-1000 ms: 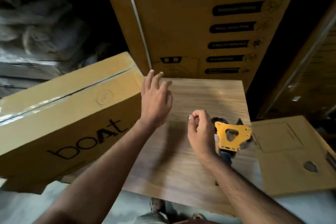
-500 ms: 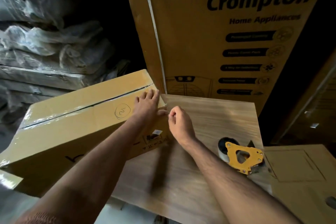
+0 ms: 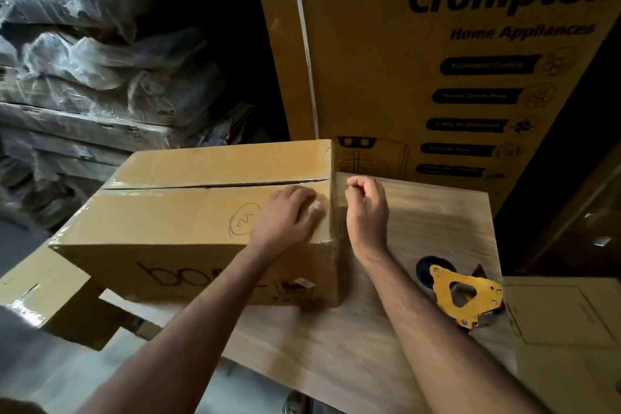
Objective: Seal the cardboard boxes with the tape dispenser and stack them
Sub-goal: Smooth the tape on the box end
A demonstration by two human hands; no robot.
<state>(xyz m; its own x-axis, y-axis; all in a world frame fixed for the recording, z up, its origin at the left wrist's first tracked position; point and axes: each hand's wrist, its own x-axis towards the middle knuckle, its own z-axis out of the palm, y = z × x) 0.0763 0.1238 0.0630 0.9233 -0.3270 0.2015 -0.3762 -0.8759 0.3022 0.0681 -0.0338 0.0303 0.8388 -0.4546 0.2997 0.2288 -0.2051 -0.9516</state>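
Observation:
A brown cardboard box (image 3: 188, 232) with "boAt" print and a circled pen mark lies on the wooden tabletop (image 3: 433, 215). Its top flaps are closed, with a dark seam running along the middle. My left hand (image 3: 285, 218) presses flat on the box top near its right edge. At the box's top right corner my right hand (image 3: 364, 208) has its fingers curled and seems to pinch a strip of clear tape (image 3: 337, 208) hanging over the box's end. The yellow tape dispenser (image 3: 465, 296) lies on the table to the right, held by neither hand.
A tall "Crompton" carton (image 3: 437, 54) stands right behind the table. Plastic-wrapped bundles (image 3: 87, 64) are stacked at the left. A flat cardboard piece (image 3: 568, 326) lies at the right, and another taped box (image 3: 57, 309) sits low at the front left.
The boAt box has come further onto the table and now lies level. My right hand left the tape dispenser and went to the box's right corner; my left hand settled on the box top.

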